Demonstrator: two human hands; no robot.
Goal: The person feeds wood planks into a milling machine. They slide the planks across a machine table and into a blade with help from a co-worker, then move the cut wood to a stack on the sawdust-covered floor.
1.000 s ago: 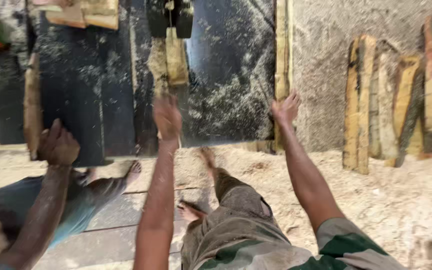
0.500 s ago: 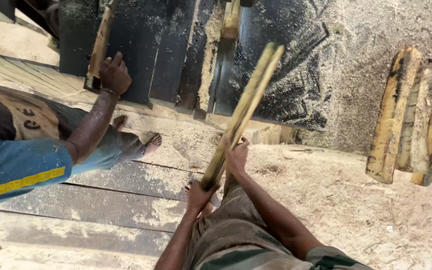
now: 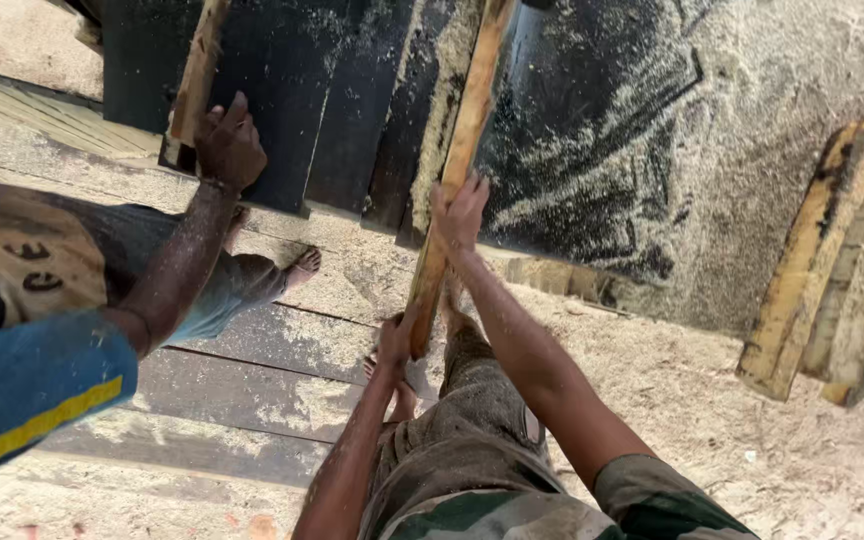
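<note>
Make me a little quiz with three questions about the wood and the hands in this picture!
1. True or false: both of the person's hands grip the same wooden plank.
2. Which hand sits higher on the plank? A) left hand B) right hand
3. Fill in: the co-worker's hand touches another wooden strip, and the ground is covered in ____.

Key: 1. true. 2. B. 3. sawdust.
</note>
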